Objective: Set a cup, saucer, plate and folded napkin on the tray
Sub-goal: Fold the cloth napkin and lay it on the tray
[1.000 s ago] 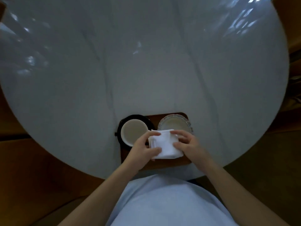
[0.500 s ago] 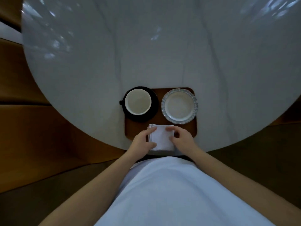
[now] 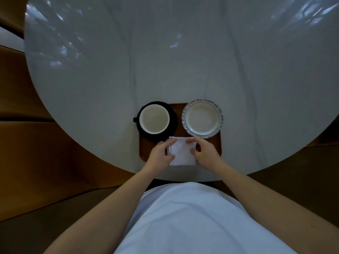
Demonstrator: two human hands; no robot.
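Observation:
A brown wooden tray (image 3: 218,143) lies at the near edge of the table. On its far left a white cup (image 3: 154,119) stands on a black saucer (image 3: 173,119), the cup's dark handle pointing left. A pale plate with a blue-grey scalloped rim (image 3: 202,118) sits on the tray's far right. A folded white napkin (image 3: 181,153) lies on the near middle of the tray. My left hand (image 3: 161,153) pinches its left edge and my right hand (image 3: 204,150) pinches its right edge, fingertips on its far corners.
The round grey marble table (image 3: 165,61) spreads beyond the tray. Brown wooden flooring or seating (image 3: 36,143) surrounds the table on the left and right. My light shirt fills the bottom of the view.
The camera view has shifted, so the tray looks farther from me. The napkin now lies lower on the tray's near part with both hands still on its edges.

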